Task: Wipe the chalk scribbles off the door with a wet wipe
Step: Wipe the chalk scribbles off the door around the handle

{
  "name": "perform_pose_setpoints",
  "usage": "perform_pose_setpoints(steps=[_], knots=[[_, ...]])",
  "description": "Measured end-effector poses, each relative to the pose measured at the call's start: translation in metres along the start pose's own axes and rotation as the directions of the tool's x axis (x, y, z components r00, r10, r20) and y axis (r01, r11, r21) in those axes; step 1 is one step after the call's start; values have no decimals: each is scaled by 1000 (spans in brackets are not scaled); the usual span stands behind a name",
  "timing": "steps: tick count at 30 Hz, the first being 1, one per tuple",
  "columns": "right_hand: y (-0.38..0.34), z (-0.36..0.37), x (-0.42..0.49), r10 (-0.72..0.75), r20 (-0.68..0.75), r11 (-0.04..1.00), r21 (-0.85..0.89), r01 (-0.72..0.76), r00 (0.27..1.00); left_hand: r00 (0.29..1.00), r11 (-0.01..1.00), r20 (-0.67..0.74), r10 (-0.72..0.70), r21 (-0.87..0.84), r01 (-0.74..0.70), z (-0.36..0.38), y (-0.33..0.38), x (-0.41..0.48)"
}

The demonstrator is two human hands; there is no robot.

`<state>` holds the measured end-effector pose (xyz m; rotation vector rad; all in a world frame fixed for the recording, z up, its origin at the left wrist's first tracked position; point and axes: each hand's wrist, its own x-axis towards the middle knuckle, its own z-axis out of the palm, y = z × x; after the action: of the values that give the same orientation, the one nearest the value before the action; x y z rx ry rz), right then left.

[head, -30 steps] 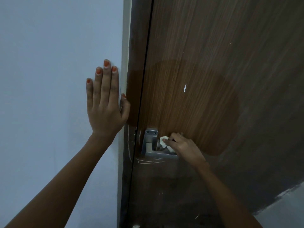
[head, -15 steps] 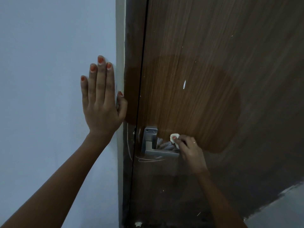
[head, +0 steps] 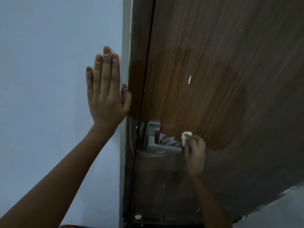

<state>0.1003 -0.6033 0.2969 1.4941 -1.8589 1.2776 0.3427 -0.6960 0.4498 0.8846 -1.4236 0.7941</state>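
Note:
The brown wooden door (head: pixel 205 63) fills the right half of the view, with a darker wet patch (head: pixel 189 99) across its middle. My right hand (head: pixel 195 153) presses a small crumpled white wet wipe (head: pixel 185 136) against the door at the free end of the metal lever handle (head: pixel 158 142). Whitish chalk smears (head: pixel 167 139) show just above the lever, and thin chalk loops (head: pixel 151 153) run below it. More chalk lines (head: pixel 131 139) run down the door frame. My left hand (head: pixel 107 96) lies flat on the wall, fingers together, holding nothing.
The pale blue wall (head: pixel 49 79) takes up the left half. A white chip (head: pixel 189 79) marks the door above the handle. Light floor (head: pixel 279 209) shows at the bottom right, and a small white stopper (head: pixel 137 217) sits at the door's foot.
My right hand has slid the wipe rightward, from beside the handle plate to the lever's end. The left hand has stayed flat on the wall.

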Motion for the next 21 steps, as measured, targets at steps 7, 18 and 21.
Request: perform_pose_setpoints(steps=[7,18,21], knots=[[22,-6,-19,189,12,981,34,-189,982,1000,1000,2,7,5,-7,-1,1,0],[7,13,-38,38,186,990,-142,-11,982,1000,1000,-13,1,14,-1,0,2,0],[27,6,-41,288,33,957,-42,-287,957,1000,1000,-10,-5,12,5,1,1,0]])
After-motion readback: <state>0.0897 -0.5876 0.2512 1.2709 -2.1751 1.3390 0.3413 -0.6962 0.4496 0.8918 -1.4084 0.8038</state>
